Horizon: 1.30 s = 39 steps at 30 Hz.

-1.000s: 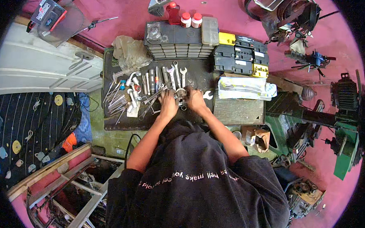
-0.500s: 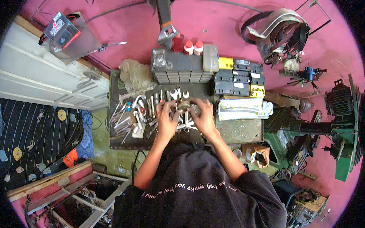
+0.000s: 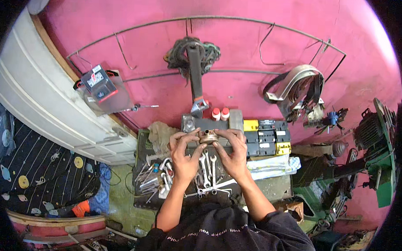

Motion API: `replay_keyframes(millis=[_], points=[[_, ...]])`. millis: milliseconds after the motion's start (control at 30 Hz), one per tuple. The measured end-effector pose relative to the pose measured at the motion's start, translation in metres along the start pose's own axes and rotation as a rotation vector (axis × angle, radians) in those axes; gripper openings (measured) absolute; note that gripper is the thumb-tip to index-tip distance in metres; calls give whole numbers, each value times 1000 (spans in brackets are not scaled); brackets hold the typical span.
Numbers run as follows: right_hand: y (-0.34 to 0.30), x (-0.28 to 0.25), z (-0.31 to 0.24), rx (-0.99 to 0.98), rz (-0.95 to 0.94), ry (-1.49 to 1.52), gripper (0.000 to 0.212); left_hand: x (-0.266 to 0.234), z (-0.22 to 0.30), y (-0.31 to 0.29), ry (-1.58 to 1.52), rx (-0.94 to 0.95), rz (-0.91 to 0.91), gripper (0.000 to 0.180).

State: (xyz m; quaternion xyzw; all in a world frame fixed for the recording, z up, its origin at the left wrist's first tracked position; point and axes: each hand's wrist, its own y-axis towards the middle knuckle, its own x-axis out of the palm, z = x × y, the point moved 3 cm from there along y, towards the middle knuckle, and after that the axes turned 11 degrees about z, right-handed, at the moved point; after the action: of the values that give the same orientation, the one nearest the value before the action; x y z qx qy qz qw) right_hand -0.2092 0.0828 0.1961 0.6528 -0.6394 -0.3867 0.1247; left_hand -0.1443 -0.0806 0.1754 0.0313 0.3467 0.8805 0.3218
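Between my two hands, raised above the table, is a small round metal piston (image 3: pixel 208 137) with ring-like bands around its side. My left hand (image 3: pixel 185 152) pinches its left side between fingers and thumb. From the other side my right hand (image 3: pixel 232 152) grips it the same way, both thumbs meeting near its lower edge. Under my hands, wrenches (image 3: pixel 207 170) lie on the dark table (image 3: pixel 150 202). Left of them are sockets and metal handles (image 3: pixel 166 173), then a spread of screwdrivers and thin tools (image 3: pixel 147 180).
Black and yellow battery boxes (image 3: pixel 266 139) stand at the table's back right, beside a plastic-wrapped packet (image 3: pixel 272 167). Two red-capped white bottles (image 3: pixel 221 114) stand behind my hands. A wire rack with hooks (image 3: pixel 187 19) spans the pink wall. Green machinery (image 3: pixel 380 176) is at right.
Both hands have lifted the piston away from the table surface, and it is now held up and level. The view has tilted upward, showing more of the wall and rack.
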Motion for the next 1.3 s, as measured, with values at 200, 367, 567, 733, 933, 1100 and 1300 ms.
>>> replay_keyframes(millis=[200, 367, 567, 733, 933, 1100, 1300], points=[[64, -4, -29, -70, 119, 63, 42, 7, 35, 72, -90, 139, 66, 32], [122, -6, -50, -200, 217, 125, 44, 10, 70, 134, -94, 303, 111, 31], [173, -1, -56, -275, 228, 206, 47, 14, 78, 181, -35, 449, 137, 33], [191, 10, -51, -325, 235, 243, 44, 20, 77, 198, 9, 474, 204, 34], [199, 25, -34, -288, 208, 266, 45, 31, 59, 204, 9, 454, 209, 35], [204, 43, -22, -249, 174, 320, 46, 34, 46, 210, 29, 424, 221, 37], [203, 51, -13, -242, 209, 360, 43, 45, 35, 208, -49, 382, 242, 38]])
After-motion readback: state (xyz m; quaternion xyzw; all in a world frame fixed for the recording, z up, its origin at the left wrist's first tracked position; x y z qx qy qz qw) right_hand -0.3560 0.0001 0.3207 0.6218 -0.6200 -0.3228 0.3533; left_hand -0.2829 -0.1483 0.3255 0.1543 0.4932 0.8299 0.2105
